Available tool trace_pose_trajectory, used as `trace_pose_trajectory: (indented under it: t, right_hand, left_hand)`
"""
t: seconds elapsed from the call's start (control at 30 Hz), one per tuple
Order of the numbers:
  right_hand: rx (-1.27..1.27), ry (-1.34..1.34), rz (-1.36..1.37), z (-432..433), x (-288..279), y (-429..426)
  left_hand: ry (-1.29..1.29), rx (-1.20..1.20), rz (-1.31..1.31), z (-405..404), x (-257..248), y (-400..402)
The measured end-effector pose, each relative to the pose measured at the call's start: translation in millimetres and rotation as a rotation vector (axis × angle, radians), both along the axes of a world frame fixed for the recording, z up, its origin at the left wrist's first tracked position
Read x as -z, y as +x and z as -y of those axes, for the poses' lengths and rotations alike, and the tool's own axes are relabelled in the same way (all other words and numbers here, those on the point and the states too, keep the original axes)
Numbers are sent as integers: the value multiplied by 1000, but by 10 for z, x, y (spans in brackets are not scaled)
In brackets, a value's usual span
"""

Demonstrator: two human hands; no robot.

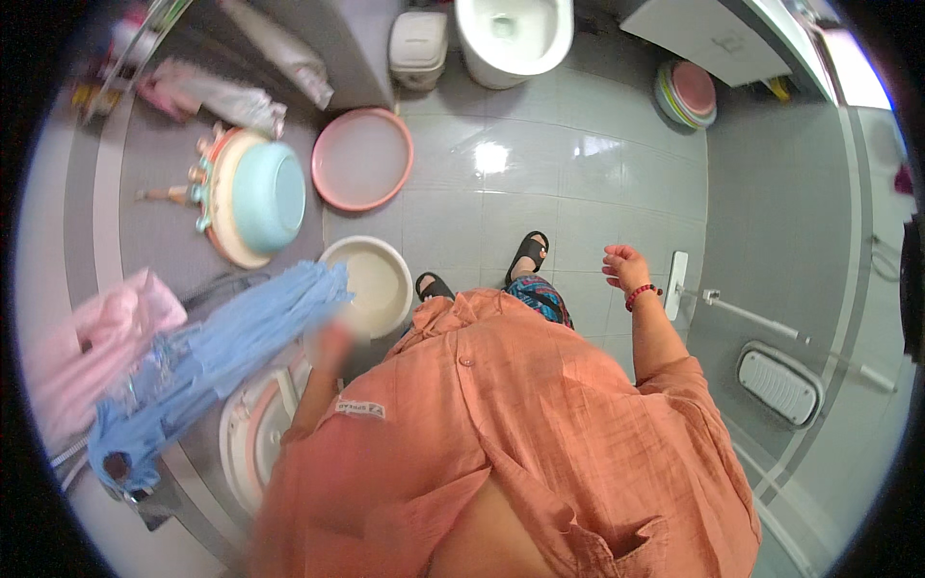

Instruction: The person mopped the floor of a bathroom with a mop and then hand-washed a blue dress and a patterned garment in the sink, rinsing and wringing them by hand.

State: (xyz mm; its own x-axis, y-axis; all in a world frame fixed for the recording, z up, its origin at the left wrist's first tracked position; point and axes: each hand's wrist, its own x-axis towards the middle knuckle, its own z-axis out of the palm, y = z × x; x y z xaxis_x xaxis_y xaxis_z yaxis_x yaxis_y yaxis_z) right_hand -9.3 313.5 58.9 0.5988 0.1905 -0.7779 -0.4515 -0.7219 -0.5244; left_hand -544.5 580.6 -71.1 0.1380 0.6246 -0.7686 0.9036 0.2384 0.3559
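Observation:
At the lower left hangs a light blue garment (238, 347), its lower edge reaching over a white basin (379, 285) on the floor. My left hand (336, 347) is blurred, close to the hem of that garment and the near rim of the basin; whether its fingers grip anything cannot be told. A pink garment (108, 332) hangs to the left of the blue one. My right hand (625, 269), a red bead bracelet on its wrist, is held out over the tiled floor with bent fingers and nothing in it.
A pink-rimmed basin (363, 159) stands on the floor beyond the white one. Blue and cream basins (269, 195) hang on the left wall. A toilet (514, 43) and a lidded bin (418, 49) stand ahead, stacked basins (686, 94) far right. A flat mop (676, 285) leans near the right wall.

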Motion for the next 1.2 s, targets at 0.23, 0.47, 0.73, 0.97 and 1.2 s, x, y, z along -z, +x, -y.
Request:
trace_pose_trajectory:
  t: [0.23,0.47,0.73,0.97,1.2]
  right_hand:
    - [260,86,-27,510,12,700]
    - [327,159,76,996,-40,1848]
    - [373,262,114,688,-181,2630]
    - [596,286,213,954,-489,3003]
    - [825,276,199,1314,-386,3131]
  left_hand:
    - [175,126,168,-570,43,1224]
    - [147,135,468,-555,-138,2925]
    - [248,299,139,-991,-329,3742]
    - [534,556,472,-1405,-1221,6304]
    - [1046,896,791,-1066,-2339,8710]
